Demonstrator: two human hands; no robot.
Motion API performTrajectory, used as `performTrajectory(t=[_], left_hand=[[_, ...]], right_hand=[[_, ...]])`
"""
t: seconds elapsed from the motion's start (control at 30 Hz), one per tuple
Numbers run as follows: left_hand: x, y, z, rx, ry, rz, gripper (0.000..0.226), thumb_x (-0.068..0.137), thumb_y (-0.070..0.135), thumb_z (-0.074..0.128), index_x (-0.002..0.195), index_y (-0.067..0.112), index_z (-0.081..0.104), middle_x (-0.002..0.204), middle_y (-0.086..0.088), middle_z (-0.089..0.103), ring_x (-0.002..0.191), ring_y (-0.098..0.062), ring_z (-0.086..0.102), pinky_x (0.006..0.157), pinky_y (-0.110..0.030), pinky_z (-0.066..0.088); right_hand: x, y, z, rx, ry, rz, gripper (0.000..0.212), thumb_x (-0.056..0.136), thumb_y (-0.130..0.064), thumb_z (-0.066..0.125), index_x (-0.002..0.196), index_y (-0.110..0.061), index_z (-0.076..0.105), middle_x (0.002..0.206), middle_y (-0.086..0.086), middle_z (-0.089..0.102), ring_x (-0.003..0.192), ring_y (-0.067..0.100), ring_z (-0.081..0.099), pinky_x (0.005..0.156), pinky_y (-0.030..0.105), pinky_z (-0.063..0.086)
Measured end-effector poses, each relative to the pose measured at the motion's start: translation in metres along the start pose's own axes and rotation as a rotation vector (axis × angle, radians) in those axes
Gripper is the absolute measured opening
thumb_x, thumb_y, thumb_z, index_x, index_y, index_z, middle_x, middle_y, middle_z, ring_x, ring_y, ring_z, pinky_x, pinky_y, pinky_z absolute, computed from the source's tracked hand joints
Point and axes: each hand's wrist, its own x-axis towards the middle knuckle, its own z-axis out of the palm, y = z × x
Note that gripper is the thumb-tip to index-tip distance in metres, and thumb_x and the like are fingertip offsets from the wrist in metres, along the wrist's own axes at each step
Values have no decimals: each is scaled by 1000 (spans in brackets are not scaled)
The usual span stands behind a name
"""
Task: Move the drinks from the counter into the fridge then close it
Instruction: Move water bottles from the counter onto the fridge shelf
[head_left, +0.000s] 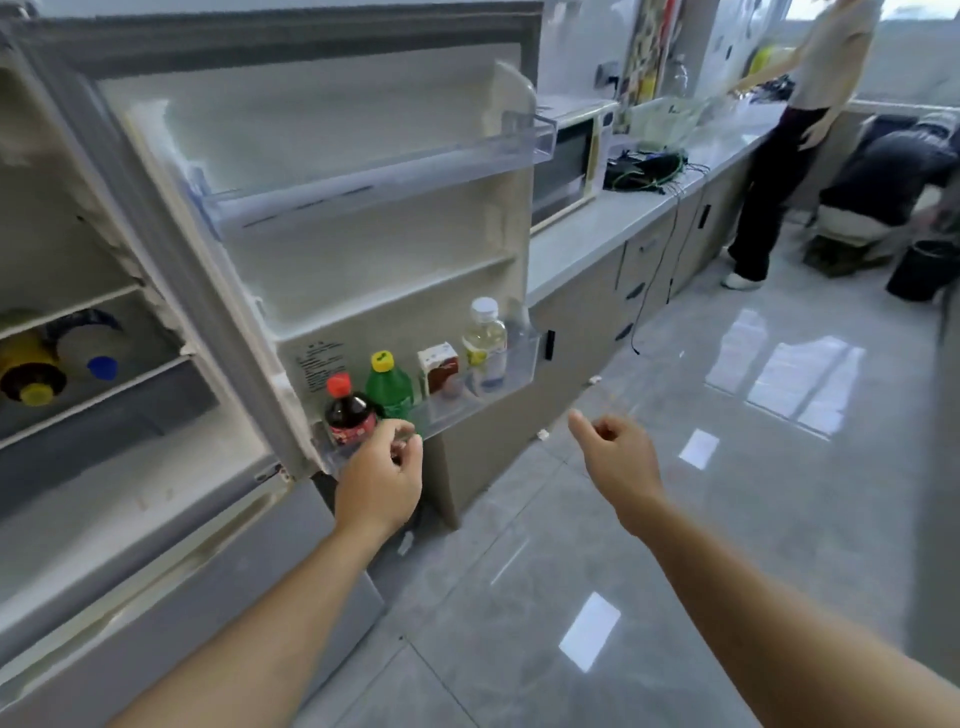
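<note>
The fridge door (363, 156) stands wide open. Its bottom door shelf (498, 384) holds a dark cola bottle (349, 410) with a red cap, a green bottle (389, 387) with a yellow cap, a small carton (439, 366) and a clear bottle (485, 343) with a white cap. My left hand (379, 478) hovers just in front of the cola and green bottles, fingers loosely curled, holding nothing. My right hand (618, 457) hangs over the floor to the right, fingers loosely curled and empty. Inside the fridge, bottles (57, 358) lie on a shelf at the left.
The grey counter (582, 234) runs back right behind the door, with a microwave (569, 156) and a tangle of cables (647, 169). One person (789, 130) stands at the counter; another (883, 182) crouches by a black bucket (922, 270). Glossy tiled floor spreads to the right.
</note>
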Motion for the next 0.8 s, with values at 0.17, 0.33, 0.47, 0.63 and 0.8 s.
performTrajectory(t=[0.17, 0.33, 0.47, 0.63, 0.8], left_hand=[[-16, -41, 46, 16, -314, -242, 21, 96, 39, 56, 114, 27, 56, 90, 13, 61, 82, -10, 57, 72, -30, 39], [-38, -93, 83, 13, -461, -425, 14, 97, 32, 58, 106, 21, 57, 103, -4, 66, 92, -21, 60, 78, -30, 42], [-64, -122, 110, 22, -575, -576, 15, 98, 27, 57, 99, 13, 63, 96, -10, 67, 90, -30, 64, 80, -42, 53], [-86, -133, 140, 78, -761, -665, 22, 98, 31, 52, 92, 13, 63, 84, -6, 64, 76, -26, 59, 74, -37, 51], [-64, -106, 192, 98, -867, -678, 22, 98, 35, 54, 93, 14, 62, 101, -15, 69, 82, -28, 64, 71, -33, 48]], right_hand=[[-9, 78, -37, 130, 16, 370, 34, 93, -38, 65, 85, -5, 60, 70, 8, 53, 65, 21, 52, 56, 34, 49], [-25, 141, -61, 111, 80, 576, 31, 94, -37, 65, 95, -6, 63, 82, 11, 61, 71, 23, 56, 59, 34, 51], [-65, 193, -80, 75, 156, 742, 30, 94, -36, 66, 96, -6, 63, 80, 11, 60, 68, 23, 53, 58, 34, 48], [-123, 247, -112, 5, 214, 1010, 30, 93, -38, 66, 90, -8, 64, 78, 12, 63, 67, 25, 56, 60, 34, 50], [-148, 286, -147, -33, 264, 1201, 29, 90, -34, 70, 87, -5, 64, 76, 14, 65, 65, 26, 57, 61, 33, 51]])
